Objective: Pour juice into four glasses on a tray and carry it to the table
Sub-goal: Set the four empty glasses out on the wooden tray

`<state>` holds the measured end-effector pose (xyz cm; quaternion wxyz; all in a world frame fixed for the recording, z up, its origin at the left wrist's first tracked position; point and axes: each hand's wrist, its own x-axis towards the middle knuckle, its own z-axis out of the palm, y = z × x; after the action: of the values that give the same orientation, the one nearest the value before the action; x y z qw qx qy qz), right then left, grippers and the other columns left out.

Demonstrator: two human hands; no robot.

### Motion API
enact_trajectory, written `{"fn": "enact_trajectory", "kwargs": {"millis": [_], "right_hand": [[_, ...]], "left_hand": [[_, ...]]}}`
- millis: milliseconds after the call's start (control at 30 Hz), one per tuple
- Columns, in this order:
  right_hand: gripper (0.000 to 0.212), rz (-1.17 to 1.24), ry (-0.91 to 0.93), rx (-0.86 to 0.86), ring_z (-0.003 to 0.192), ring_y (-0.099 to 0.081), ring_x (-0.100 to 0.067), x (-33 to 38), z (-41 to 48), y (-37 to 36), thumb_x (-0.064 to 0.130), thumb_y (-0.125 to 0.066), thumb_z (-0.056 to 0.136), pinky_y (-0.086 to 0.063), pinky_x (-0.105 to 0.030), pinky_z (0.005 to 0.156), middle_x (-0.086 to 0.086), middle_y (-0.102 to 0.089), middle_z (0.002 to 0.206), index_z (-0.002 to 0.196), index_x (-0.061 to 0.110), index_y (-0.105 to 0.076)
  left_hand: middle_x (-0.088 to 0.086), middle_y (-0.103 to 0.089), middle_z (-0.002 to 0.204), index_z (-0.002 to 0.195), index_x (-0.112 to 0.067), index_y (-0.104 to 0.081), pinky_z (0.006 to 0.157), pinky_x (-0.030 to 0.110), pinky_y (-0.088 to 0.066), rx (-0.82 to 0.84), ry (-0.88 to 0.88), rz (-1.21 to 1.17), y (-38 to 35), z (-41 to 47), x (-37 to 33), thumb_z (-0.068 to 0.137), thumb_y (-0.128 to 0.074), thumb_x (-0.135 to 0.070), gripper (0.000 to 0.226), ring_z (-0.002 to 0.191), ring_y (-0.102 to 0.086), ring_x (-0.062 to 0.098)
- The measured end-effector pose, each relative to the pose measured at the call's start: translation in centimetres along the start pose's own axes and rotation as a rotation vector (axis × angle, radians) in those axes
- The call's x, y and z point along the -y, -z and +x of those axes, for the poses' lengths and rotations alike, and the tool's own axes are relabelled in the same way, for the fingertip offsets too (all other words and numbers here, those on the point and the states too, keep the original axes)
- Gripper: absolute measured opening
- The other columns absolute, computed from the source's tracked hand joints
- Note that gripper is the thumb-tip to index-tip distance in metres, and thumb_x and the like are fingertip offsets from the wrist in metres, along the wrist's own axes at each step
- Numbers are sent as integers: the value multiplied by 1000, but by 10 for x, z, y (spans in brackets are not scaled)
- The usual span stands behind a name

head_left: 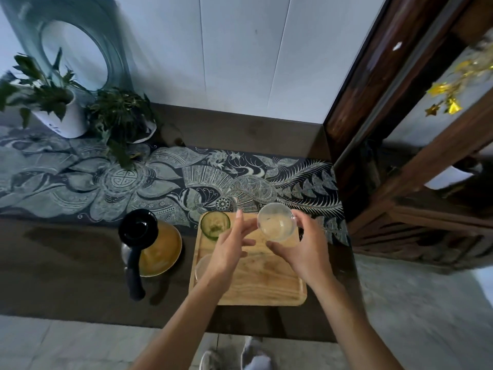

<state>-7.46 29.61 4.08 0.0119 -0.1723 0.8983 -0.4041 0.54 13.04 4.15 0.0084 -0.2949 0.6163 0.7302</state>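
A wooden tray (266,284) lies on the dark table. My right hand (306,249) grips a clear glass (277,222) over the tray's far right corner. A green-tinted glass (214,224) stands at the tray's far left corner. My left hand (229,247) hovers over the tray with fingers spread, holding nothing; part of another clear glass (201,265) shows under it at the tray's left edge. A pitcher of orange juice (160,249) with a black lid and handle (136,276) stands just left of the tray.
A patterned blue runner (106,182) crosses the table behind the tray. Two potted plants (61,108) stand at the back left by a round mirror. A dark wooden cabinet (400,156) rises at the right. The floor and my feet show below the table's near edge.
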Motion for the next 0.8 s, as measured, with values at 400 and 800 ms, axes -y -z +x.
{"fn": "enact_trajectory", "kwargs": {"millis": [400,800], "right_hand": [[92,-90,-142,165,111,-59,-22,-40,-51,-1,36,-97,52,-48,-35,92,-4,-64,121,131,14,-56],[91,-135,-152,305,119,-55,-14,-88,-55,-7,50,-92,56,-35,-52,106,9,-62,127,135,26,-53]], "left_hand": [[-19,-77,107,114,-31,-75,77,32,-53,5,133,61,-23,-23,63,101,-32,-66,57,89,-72,18],[-13,-79,103,111,-28,-74,82,38,-55,-52,319,13,-42,-11,104,96,-40,-72,57,85,-71,18]]}}
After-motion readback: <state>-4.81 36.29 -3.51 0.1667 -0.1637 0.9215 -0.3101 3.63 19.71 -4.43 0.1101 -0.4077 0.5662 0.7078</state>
